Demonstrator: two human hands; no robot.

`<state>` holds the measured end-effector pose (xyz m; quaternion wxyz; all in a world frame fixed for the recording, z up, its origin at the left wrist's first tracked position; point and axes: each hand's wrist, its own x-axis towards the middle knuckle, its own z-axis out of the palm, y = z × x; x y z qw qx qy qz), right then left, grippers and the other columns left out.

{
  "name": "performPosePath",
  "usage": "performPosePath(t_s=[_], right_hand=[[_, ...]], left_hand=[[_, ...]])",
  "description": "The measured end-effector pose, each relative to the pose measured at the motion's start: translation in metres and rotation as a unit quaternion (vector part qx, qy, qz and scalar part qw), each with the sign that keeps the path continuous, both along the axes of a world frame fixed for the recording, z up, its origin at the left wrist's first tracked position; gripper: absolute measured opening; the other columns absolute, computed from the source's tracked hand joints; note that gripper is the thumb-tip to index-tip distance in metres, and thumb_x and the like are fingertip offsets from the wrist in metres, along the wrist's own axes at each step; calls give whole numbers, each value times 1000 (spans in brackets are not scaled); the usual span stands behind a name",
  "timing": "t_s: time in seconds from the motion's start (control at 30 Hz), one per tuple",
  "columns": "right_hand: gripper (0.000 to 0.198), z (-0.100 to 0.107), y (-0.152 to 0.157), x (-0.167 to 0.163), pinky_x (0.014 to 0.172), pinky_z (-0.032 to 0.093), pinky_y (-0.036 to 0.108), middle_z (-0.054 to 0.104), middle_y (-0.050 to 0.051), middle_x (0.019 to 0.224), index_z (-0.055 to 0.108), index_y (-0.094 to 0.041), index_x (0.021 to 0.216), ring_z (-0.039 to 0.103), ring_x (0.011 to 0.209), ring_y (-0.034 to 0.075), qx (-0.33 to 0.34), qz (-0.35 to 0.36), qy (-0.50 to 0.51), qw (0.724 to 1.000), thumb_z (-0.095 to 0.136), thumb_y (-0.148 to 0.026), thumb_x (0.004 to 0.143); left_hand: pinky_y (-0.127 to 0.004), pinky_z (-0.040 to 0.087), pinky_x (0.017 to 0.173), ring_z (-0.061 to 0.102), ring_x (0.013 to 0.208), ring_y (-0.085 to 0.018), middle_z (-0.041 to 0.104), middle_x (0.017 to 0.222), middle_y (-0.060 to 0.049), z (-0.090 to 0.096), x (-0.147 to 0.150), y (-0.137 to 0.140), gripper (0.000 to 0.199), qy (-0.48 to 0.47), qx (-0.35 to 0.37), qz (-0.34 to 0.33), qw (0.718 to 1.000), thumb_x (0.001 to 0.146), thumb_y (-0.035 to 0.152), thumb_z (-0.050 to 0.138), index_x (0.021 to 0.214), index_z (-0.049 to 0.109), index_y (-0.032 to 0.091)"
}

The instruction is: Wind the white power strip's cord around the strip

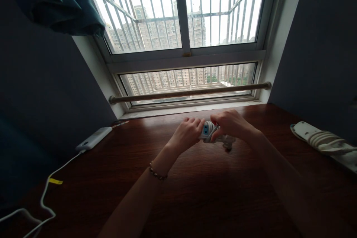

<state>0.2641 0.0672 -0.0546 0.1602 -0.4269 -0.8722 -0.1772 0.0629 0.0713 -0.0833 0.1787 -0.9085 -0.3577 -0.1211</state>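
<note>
1. Dark brown wooden desk (195, 193) runs under the barred window (178, 11).
2. White power strip wound in its cord (323, 139) lies far right.
3. Left hand (186, 134) and right hand (231, 123) together clasp a small white cable-wrapped adapter with blue sockets (208, 131), just above mid-desk.

A room in a high-rise flat: a wooden desk (195, 193) stands under a barred window (178, 11) facing apartment towers (156, 33), with a dark curtain (50, 0) and 2 power strips (93, 138).
</note>
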Motion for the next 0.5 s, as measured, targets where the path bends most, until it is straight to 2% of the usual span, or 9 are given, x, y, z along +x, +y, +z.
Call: performPosePath(t_s=[0.07,0.13,0.23,0.3,0.4,0.5], right_hand=[[53,1,1,1,51,21,25,60,-1,62,57,-18,73,51,57,15,-39,9,28,999,73,-64,52],[46,2,0,2,52,23,23,58,-2,62,57,-17,72,48,56,12,-87,37,67,993,77,-55,55],[44,1,1,5,52,25,22,53,-4,60,53,-16,69,42,54,9,-132,80,115,981,79,-49,56],[47,0,2,7,51,24,22,48,-5,56,50,-16,66,39,52,9,-128,91,136,978,75,-55,58],[54,-3,4,7,49,22,22,42,-5,53,47,-15,63,34,51,8,-114,114,170,972,65,-66,61],[59,-3,2,6,48,23,22,40,-4,53,46,-15,63,31,51,8,-109,171,219,954,53,-73,66]], left_hand=[[-49,34,96,52,103,-28,61,106,-11,2,0,0,51,14,45,-27,999,77,22,61,125,44,14],[-55,26,102,51,106,-27,63,103,-7,3,-1,0,38,15,119,-60,991,82,19,54,120,48,19],[-63,16,104,48,111,-27,64,104,-1,1,-1,1,29,3,214,-107,971,86,20,51,114,53,27],[-61,23,102,48,110,-26,64,108,1,-1,-1,1,26,6,241,-137,961,86,22,51,111,54,28],[-47,40,88,52,99,-22,63,112,1,-2,1,-3,20,11,265,-170,949,87,24,50,105,57,23],[-40,43,80,53,94,-21,63,112,-2,-1,1,-8,20,-7,290,-192,938,87,24,50,105,57,20]])
